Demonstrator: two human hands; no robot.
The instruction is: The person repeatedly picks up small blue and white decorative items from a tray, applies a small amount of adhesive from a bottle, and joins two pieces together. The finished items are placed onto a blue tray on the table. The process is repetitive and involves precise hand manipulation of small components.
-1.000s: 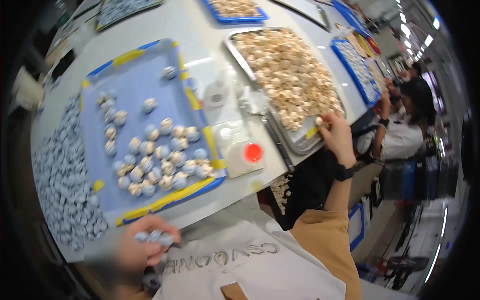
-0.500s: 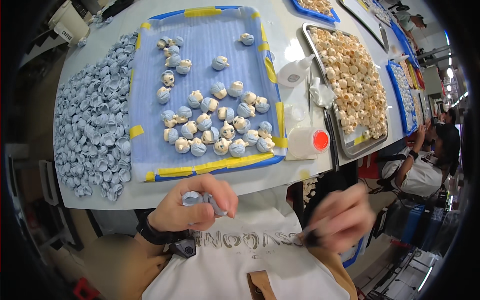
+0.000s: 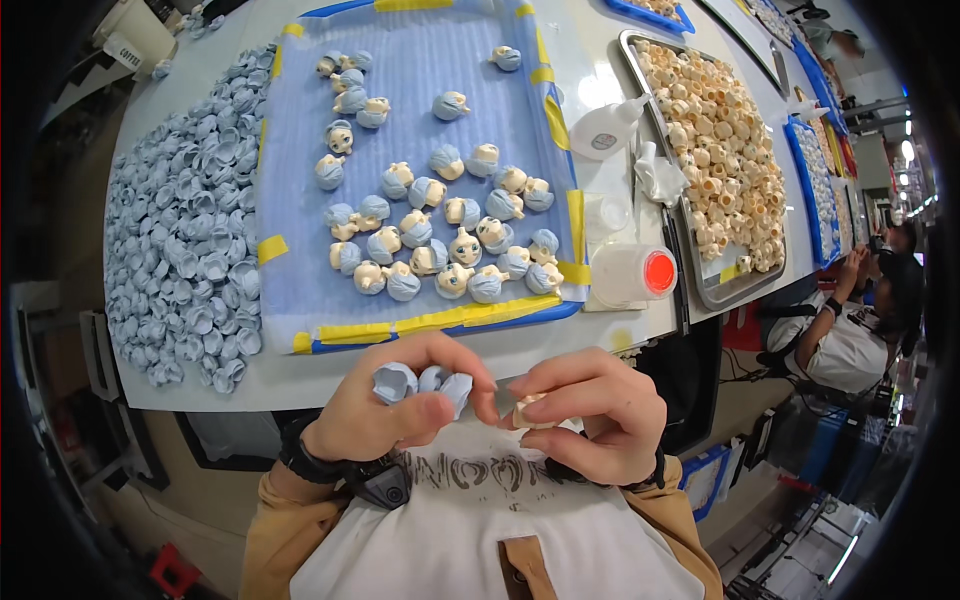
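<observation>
My left hand [image 3: 362, 418] is curled around several light-blue hollow hair caps [image 3: 394, 382], which sit between its thumb and fingers. Close beside it, my right hand [image 3: 605, 412] pinches a small cream doll head [image 3: 528, 410] between thumb and fingers. Those fingers cover much of the head. The fingertips of both hands come close together in front of my apron [image 3: 450, 535]. Beyond them, a blue tray [image 3: 420, 140] lined with film and edged in yellow tape bears several doll heads [image 3: 465, 246] wearing blue hair.
A large heap of blue hair caps [image 3: 190, 230] covers the table's left side. To the right stand a metal tray [image 3: 715, 293] of cream heads, a white squeeze bottle [image 3: 605, 130] and a clear jar with a red top [image 3: 632, 273]. Another person [image 3: 850, 330] sits farther right.
My right hand has come in from the right to beside my left, and a cream doll head now shows in it. The hair caps in my left hand have shifted and spread.
</observation>
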